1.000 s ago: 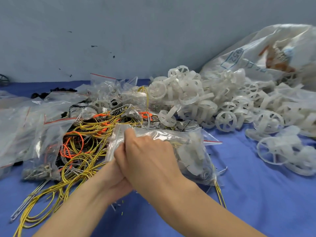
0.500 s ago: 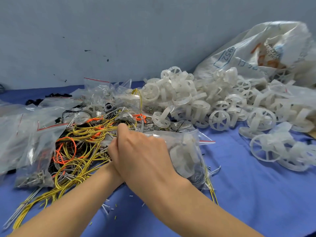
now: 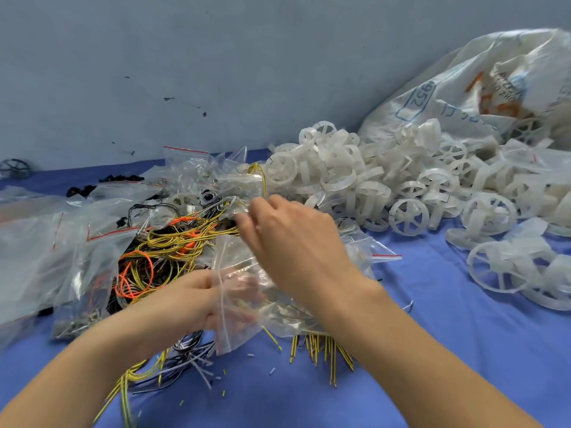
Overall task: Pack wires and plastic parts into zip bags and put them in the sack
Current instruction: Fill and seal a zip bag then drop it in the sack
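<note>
On the blue bench we are likely filling the zip bag, our left hand gripping it beside the wires, the grip of our right hand over them impossible to tell; next, feeding wires in.

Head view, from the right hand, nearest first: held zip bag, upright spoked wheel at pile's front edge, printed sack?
1. zip bag, just beneath the right hand.
2. spoked wheel, to its right on the cloth.
3. printed sack, far right against the wall.
</note>
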